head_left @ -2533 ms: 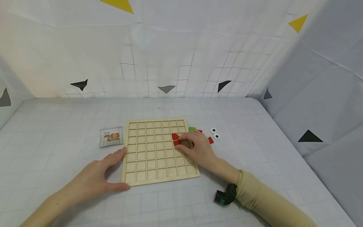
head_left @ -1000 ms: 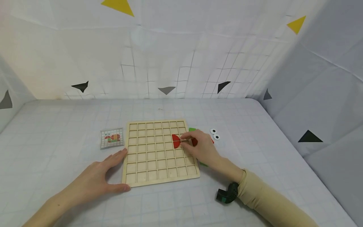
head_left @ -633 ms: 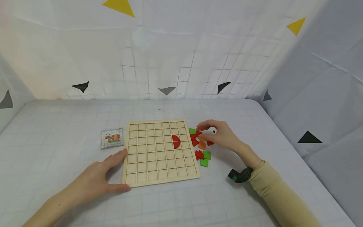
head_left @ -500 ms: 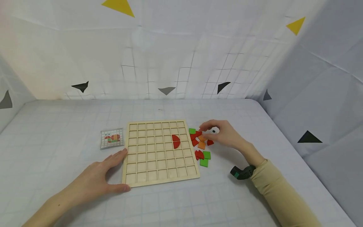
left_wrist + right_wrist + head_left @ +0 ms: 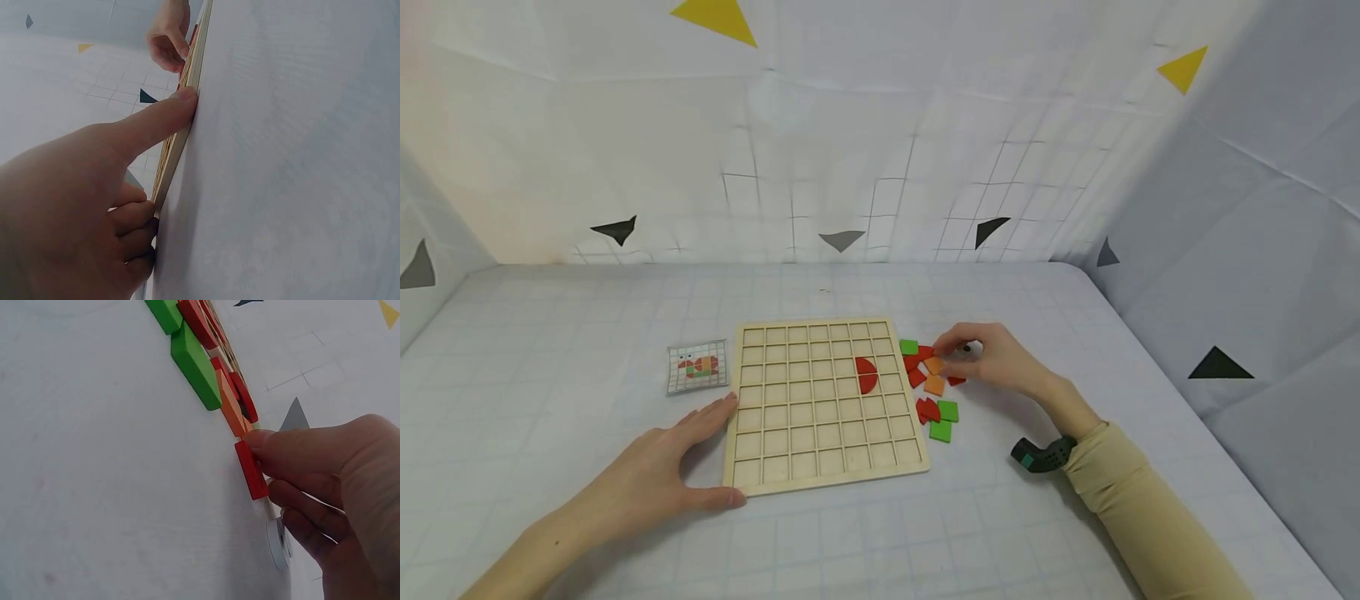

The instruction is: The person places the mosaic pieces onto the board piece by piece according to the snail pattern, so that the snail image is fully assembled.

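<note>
My left hand (image 5: 651,462) rests at the left side of a wooden grid board (image 5: 775,479), fingers extended, fingertips and thumb touching its edge. Two red quarter-circle tiles (image 5: 866,375) sit in neighbouring cells toward the board's right side, forming a half disc. My right hand (image 5: 992,358) is over the loose tiles right of the board, with thumb and index finger apart at an orange tile (image 5: 933,365). In the right wrist view the thumb tip is right at an orange tile (image 5: 230,406), beside a red tile (image 5: 251,470). The other right fingers are bent.
A second orange tile (image 5: 934,385), green tiles (image 5: 940,431) and several red tiles (image 5: 929,409) lie along the board's right edge. White eye discs (image 5: 278,544) are partly behind my right hand. A small picture card (image 5: 697,367) lies left of the board.
My right hand has left the board, where the lower red quarter-circle tile now sits under the upper one, and has moved right to the loose tiles. My left hand stays at the board's edge.
</note>
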